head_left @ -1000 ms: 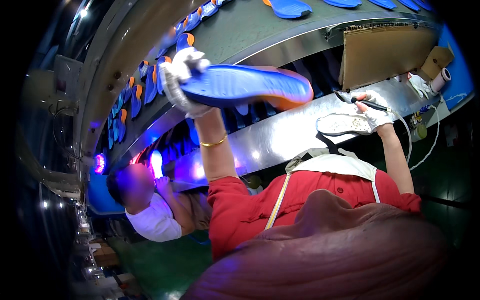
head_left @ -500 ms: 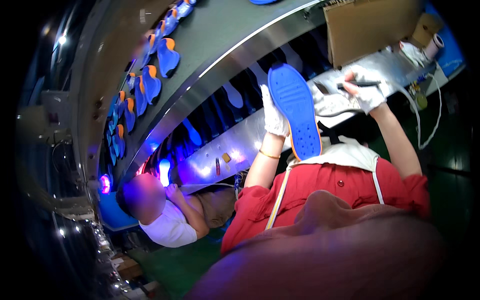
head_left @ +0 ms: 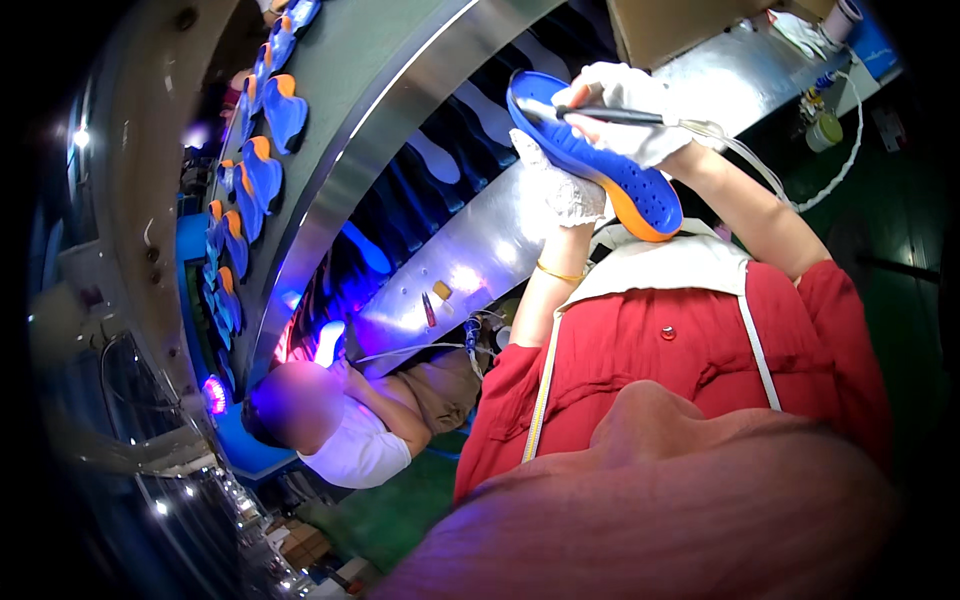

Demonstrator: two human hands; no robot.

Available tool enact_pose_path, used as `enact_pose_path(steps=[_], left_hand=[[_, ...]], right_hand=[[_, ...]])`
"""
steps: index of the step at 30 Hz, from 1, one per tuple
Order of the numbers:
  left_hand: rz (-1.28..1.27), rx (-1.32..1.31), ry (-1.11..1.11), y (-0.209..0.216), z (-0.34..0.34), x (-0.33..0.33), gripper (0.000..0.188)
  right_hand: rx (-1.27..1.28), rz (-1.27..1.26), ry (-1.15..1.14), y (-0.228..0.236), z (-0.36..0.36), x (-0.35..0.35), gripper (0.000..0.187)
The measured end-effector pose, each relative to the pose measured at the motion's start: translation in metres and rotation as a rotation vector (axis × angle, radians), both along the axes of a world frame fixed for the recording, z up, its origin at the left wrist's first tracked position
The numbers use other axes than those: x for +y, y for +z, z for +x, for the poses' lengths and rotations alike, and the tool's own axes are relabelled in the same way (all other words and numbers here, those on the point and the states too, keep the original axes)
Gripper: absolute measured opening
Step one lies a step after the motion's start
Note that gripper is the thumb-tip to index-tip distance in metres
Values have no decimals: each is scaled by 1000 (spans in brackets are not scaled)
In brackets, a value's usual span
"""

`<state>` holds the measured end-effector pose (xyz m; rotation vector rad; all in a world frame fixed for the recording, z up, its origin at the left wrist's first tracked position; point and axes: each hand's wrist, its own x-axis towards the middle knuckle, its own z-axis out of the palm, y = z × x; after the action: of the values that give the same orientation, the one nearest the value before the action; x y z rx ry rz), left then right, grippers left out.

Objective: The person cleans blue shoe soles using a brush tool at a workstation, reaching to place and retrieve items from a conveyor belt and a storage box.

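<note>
One blue sole (head_left: 600, 163), held up aslant

Leftmost, loose blue-and-orange soles (head_left: 285, 112) lie in a scattered row on a dark green belt (head_left: 350, 70). Below them a co-worker (head_left: 350, 445) in a white top holds a glowing pale piece (head_left: 330, 343). Rightward runs a metal tabletop (head_left: 480, 240), bearing a small yellow block (head_left: 442, 289).

Next comes the left hand (head_left: 565, 190), gloved, its grip closed on the sole's lower-left side. From that grip the sole lies up and to the right, its long axis slanting from upper left down to an orange-rimmed, perforated end near the apron (head_left: 680, 268).

The gloved right hand (head_left: 628, 98) is just above the sole's upper half, grip narrow, pinching a black-handled tool (head_left: 625, 116). The tool lies across the long axis, tip leftward over the upper end; whether it touches, I cannot tell. The left hand is the nearer, bearing the sole directly. A white cable (head_left: 745, 155) trails right, below a spare glove (head_left: 797, 33).
</note>
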<state>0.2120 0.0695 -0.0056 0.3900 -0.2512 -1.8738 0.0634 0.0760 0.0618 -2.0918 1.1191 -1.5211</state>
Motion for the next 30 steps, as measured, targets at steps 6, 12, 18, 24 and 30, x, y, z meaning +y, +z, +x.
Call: enact_pose_path(steps=[6, 12, 18, 24, 30], left_hand=[[-37, -164, -35, 12, 1, 5, 72], [-80, -293, 10, 23, 18, 1, 81], [-64, -362, -10, 32, 33, -6, 79], [-137, -256, -245, 26, 44, 10, 84], [18, -447, -321, 6, 38, 17, 60]], right_hand=[[-457, 291, 154, -6, -10, 8, 17], [-460, 545, 389, -15, 2, 23, 17], [-256, 200, 248, -15, 10, 31, 15], [-618, 780, 407, -27, -10, 42, 9], [-488, 708, 394, -32, -20, 49, 12]])
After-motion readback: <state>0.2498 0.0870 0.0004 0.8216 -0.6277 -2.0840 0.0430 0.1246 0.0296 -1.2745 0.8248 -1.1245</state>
